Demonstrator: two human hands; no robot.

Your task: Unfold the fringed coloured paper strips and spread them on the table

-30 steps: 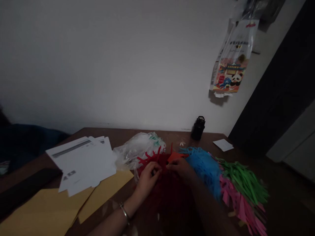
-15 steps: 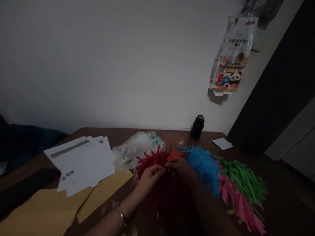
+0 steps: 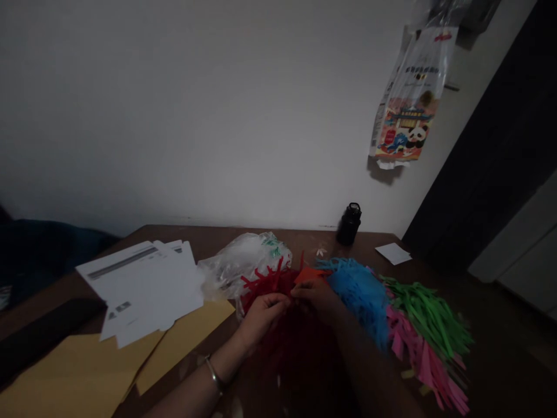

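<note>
Both hands meet over a dark red heap of fringed strips (image 3: 278,278) at the front of the table. My left hand (image 3: 266,313), with a bangle on its wrist, has thumb and forefinger pressed together; whatever lies between them is too small and dark to make out. Close beside it, the fingertips of my right hand (image 3: 319,295) are pinched too, their contents hidden. An orange piece (image 3: 310,274) shows just behind the right knuckles. To the right of that hand lies a blue fringed bundle (image 3: 359,296).
Green strips (image 3: 429,313) and pink strips (image 3: 420,348) lie farther right. Behind the red heap is a crumpled clear plastic bag (image 3: 243,261). White printed sheets (image 3: 148,290) and yellow-brown envelopes (image 3: 87,371) cover the left. A black bottle (image 3: 348,225) stands near the wall.
The fingers of my left hand have closed a little more at the pinch. Otherwise both hands and the things on the table stay almost where they were.
</note>
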